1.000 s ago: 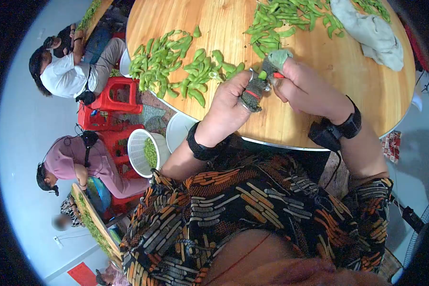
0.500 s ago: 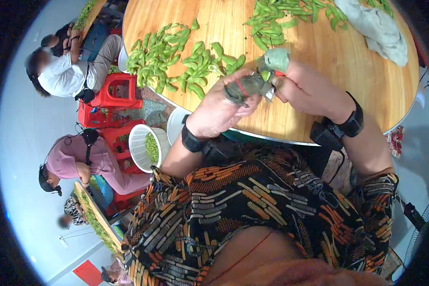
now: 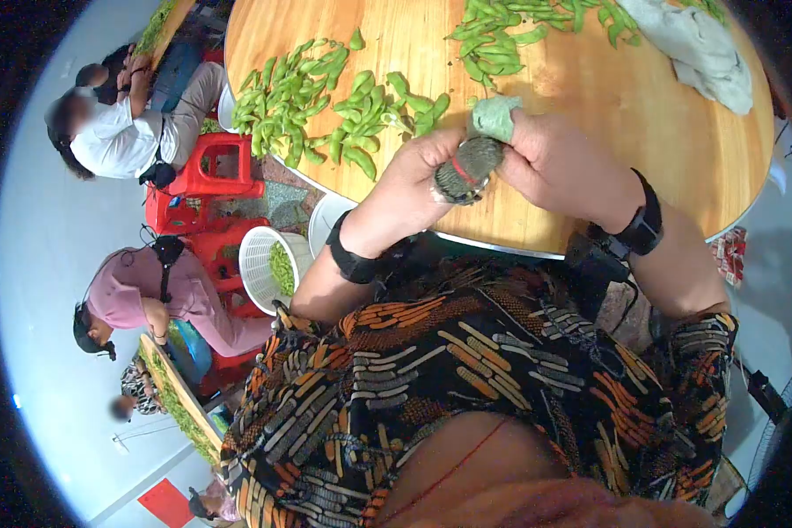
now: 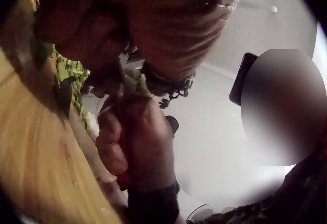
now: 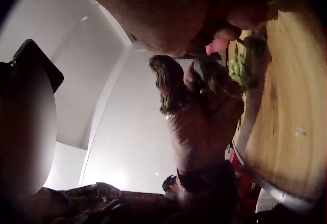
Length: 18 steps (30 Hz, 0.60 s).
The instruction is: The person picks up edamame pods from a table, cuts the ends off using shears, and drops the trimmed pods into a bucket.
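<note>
Over the near edge of the round wooden table (image 3: 581, 79), my two hands meet fingertip to fingertip. The left hand (image 3: 403, 195) wears a dark grey knitted cover (image 3: 469, 172) with a red band on its thumb. A pale green cover (image 3: 495, 118) wraps a finger of the right hand (image 3: 576, 167). Both hands pinch at a green soybean pod, now hidden behind the covered digits. In the right wrist view the left thumb's cover (image 5: 168, 81) stands upright beside the curled fingers. Loose soybean pods (image 3: 361, 114) lie just beyond the left hand.
More pods (image 3: 493, 44) are heaped at the far side, near a crumpled grey cloth (image 3: 700, 53). Left of the table stand a white basket (image 3: 260, 268) with green contents and red stools (image 3: 216, 172). Other people sit there at boards of greens.
The left hand has turned, bringing its covered thumb against the right fingertips. The green pod and a whitish bit seen between the hands half a second ago are now out of sight.
</note>
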{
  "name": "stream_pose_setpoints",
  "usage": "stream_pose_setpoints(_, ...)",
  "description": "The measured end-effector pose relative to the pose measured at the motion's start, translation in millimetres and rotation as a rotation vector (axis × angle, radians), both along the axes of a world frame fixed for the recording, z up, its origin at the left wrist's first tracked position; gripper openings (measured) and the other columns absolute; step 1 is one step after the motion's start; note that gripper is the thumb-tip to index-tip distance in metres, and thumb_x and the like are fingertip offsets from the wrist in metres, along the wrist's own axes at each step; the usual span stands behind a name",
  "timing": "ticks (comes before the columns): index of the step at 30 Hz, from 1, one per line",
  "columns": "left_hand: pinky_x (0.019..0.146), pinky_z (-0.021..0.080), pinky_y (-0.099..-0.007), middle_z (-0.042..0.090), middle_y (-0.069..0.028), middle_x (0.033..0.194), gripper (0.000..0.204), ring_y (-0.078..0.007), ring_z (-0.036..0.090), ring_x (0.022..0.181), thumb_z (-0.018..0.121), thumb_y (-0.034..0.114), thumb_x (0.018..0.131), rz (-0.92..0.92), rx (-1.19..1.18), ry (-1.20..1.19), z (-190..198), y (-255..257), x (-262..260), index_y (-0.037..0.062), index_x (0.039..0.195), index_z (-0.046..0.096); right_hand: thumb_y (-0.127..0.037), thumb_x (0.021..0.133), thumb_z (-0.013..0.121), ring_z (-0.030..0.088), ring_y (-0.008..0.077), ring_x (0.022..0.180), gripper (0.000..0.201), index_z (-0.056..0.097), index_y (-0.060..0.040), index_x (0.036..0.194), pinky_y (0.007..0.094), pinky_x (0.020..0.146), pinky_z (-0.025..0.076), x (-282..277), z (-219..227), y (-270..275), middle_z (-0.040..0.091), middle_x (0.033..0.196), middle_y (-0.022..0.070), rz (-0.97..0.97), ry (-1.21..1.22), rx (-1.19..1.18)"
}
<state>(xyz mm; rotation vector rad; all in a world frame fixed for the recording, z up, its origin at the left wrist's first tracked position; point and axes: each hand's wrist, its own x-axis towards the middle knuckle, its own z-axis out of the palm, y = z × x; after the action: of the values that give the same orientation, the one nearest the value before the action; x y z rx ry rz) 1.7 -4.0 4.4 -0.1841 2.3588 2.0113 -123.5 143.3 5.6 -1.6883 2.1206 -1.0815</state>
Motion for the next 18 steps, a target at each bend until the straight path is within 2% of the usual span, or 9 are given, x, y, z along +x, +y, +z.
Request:
stream_pose_setpoints(2, 0.055, 0.035, -0.0179, 0.050, 0.0053, 0.073, 0.011, -0.0035, 0.044, 0.063, 0.052, 0.012, 0.086, 0.014, 0.095, -0.041, 3.4, 0.4, 3.6, 0.0057, 0.094, 0.056, -0.011, 0.081, 0.055, 0.055, 0.0345, 0.061, 0.016, 0.052, -0.0040, 0.095, 0.0396, 0.054, 0.043, -0.4, -4.2, 1.1, 0.055, 0.068, 0.0162, 0.087, -0.080, 0.017)
stream_pose_setpoints(4, 0.051, 0.027, -0.0178, 0.046, 0.0055, 0.072, 0.016, -0.0039, 0.037, 0.060, 0.048, 0.007, 0.085, 0.062, 0.311, -0.166, 5.8, 2.6, 9.2, 0.0043, 0.100, 0.053, -0.011, 0.081, 0.054, 0.055, 0.0345, 0.061, 0.017, 0.051, -0.0036, 0.097, 0.0397, 0.054, 0.043, 1.4, -3.1, 0.5, 0.056, 0.068, 0.0161, 0.093, -0.131, 0.037)
stream_pose_setpoints(6, 0.050, 0.027, -0.0181, 0.045, 0.0052, 0.071, 0.019, -0.0042, 0.037, 0.059, 0.047, 0.008, 0.085, 0.056, 0.317, -0.198, 3.3, -0.7, 14.6, 0.0038, 0.103, 0.052, -0.011, 0.082, 0.054, 0.055, 0.0344, 0.061, 0.019, 0.051, -0.0033, 0.098, 0.0398, 0.055, 0.044, 4.5, -2.2, -1.1, 0.056, 0.068, 0.0161, 0.100, -0.183, 0.060)
stream_pose_setpoints(8, 0.048, 0.025, -0.0192, 0.042, 0.0037, 0.067, 0.020, -0.0048, 0.035, 0.056, 0.046, 0.011, 0.087, 0.124, 0.352, -0.236, -3.8, 0.9, 19.6, 0.0020, 0.104, 0.051, -0.015, 0.081, 0.052, 0.054, 0.0397, 0.057, 0.017, 0.048, 0.0001, 0.087, 0.0457, 0.052, 0.043, 7.0, -2.8, -3.0, 0.053, 0.062, 0.0217, 0.116, -0.086, -0.042)
stream_pose_setpoints(9, 0.048, 0.025, -0.0192, 0.042, 0.0037, 0.067, 0.020, -0.0048, 0.035, 0.056, 0.046, 0.011, 0.087, 0.122, 0.353, -0.232, -4.5, 0.8, 20.5, 0.0020, 0.104, 0.051, -0.015, 0.081, 0.052, 0.054, 0.0397, 0.057, 0.017, 0.048, 0.0001, 0.087, 0.0457, 0.052, 0.043, 6.4, -7.7, -3.5, 0.053, 0.062, 0.0217, 0.116, -0.083, -0.041)
stream_pose_setpoints(11, 0.046, 0.024, -0.0186, 0.040, 0.0027, 0.065, 0.019, -0.0051, 0.032, 0.052, 0.047, 0.012, 0.089, 0.258, 0.571, -0.268, -4.0, -1.9, 21.3, -0.0001, 0.102, 0.051, -0.012, 0.082, 0.054, 0.055, 0.0344, 0.063, 0.018, 0.050, -0.0029, 0.097, 0.0386, 0.055, 0.044, -2.1, -20.9, -5.8, 0.056, 0.076, 0.0159, 0.147, -0.131, 0.026)
stream_pose_setpoints(12, 0.046, 0.024, -0.0186, 0.040, 0.0027, 0.065, 0.019, -0.0051, 0.032, 0.052, 0.047, 0.012, 0.089, 0.257, 0.573, -0.264, -3.3, -5.9, 21.8, -0.0001, 0.102, 0.051, -0.012, 0.082, 0.054, 0.055, 0.0344, 0.063, 0.018, 0.050, -0.0029, 0.097, 0.0386, 0.055, 0.044, -13.5, -22.6, -7.1, 0.056, 0.076, 0.0159, 0.147, -0.128, 0.027)
stream_pose_setpoints(14, 0.042, 0.025, -0.0193, 0.045, 0.0004, 0.066, 0.019, -0.0057, 0.033, 0.049, 0.042, 0.011, 0.091, 0.231, 0.731, -0.220, -2.2, -16.4, 22.9, 0.0017, 0.106, 0.048, -0.011, 0.080, 0.056, 0.055, 0.0339, 0.064, 0.019, 0.051, -0.0033, 0.097, 0.0378, 0.056, 0.045, -40.3, -22.7, -12.5, 0.057, 0.080, 0.0164, -0.096, 0.286, -0.065)
stream_pose_setpoints(18, 0.041, 0.024, -0.0201, 0.041, 0.0009, 0.063, 0.015, -0.0060, 0.033, 0.047, 0.040, 0.012, 0.092, 0.259, 0.847, -0.200, -7.9, -21.9, 29.4, 0.0011, 0.100, 0.048, -0.010, 0.078, 0.058, 0.056, 0.0340, 0.066, 0.019, 0.053, -0.0032, 0.095, 0.0386, 0.058, 0.046, -52.2, -12.9, -19.8, 0.057, 0.080, 0.0164, -0.084, 0.415, -0.041)
